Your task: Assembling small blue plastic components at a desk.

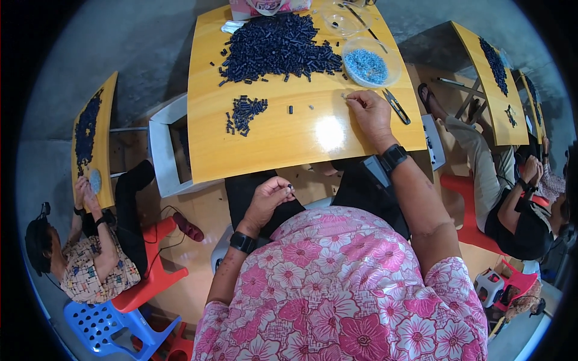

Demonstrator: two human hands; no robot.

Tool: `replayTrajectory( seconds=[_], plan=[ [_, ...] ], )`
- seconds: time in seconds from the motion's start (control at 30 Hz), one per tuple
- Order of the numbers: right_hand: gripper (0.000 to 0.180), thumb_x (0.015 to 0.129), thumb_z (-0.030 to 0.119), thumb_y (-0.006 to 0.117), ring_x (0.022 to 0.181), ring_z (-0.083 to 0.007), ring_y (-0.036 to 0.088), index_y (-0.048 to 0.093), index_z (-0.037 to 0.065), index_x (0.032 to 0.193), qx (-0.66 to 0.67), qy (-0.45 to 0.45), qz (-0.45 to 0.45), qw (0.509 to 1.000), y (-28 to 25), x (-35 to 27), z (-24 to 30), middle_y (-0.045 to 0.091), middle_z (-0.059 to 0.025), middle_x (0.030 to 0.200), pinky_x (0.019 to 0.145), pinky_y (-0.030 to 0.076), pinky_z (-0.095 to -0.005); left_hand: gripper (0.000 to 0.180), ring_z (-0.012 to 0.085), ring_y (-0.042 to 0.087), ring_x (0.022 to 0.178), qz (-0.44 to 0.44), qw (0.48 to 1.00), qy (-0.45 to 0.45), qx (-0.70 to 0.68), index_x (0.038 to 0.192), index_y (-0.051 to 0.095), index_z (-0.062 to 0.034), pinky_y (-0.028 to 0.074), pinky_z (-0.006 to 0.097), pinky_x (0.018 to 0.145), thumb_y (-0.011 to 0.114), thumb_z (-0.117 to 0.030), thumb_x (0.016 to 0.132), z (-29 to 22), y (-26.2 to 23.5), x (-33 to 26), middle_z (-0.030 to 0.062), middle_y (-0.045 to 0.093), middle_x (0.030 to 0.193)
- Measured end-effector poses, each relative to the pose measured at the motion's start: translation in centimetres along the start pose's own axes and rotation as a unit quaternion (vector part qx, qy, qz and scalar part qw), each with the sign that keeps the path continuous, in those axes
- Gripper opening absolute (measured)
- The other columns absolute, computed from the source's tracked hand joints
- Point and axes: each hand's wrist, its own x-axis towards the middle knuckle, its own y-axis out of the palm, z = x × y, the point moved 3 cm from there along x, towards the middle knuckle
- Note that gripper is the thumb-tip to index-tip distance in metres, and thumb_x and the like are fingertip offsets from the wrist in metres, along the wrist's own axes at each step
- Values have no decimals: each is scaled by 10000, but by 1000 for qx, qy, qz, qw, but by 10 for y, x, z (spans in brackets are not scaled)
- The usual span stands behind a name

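My right hand (371, 115) is over the right side of the yellow table, thumb and forefinger pinched together. A tiny pale bit (343, 95) shows at those fingertips, too small to name. Above my lap, my left hand (270, 200) is closed on a small black cylindrical piece (290, 187). A large heap of black cylindrical pieces (274, 48) covers the far part of the table, with a smaller pile (245, 114) nearer on the left. One loose piece (291, 109) lies mid-table. Beyond my right hand stands a clear round tub (394, 71) of small blue pieces (366, 65).
Black thread snips (397, 107) lie right of my hand. Farther back are a clear lid (343, 23), a thin dark stick (365, 27) and a pink bag (241, 8). A grey open box (161, 150) stands at the table's left. People sit at other tables on both sides.
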Motion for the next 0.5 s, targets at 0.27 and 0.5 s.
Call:
replayTrajectory(
  seconds=[0.27,0.5],
  plan=[
    [122,838,114,649,710,-207,598,635,-1,875,-71,-107,21,992,-8,-5,-5,621,-93,786,676,480,-295,89,118,597,878,-11,1000,15,-4,1008,570,-26,512,282,848,522,-71,947,4,-2,-3,31,592,947],
    [61,860,77,628,675,-71,551,631,43,911,412,239,176,862,-29,-37,9,609,14,778,594,448,-208,94,96,585,818,-45,998,33,-3,1012,580,-25,518,283,826,548,-75,939,-10,4,-15,25,599,897]
  ],
)
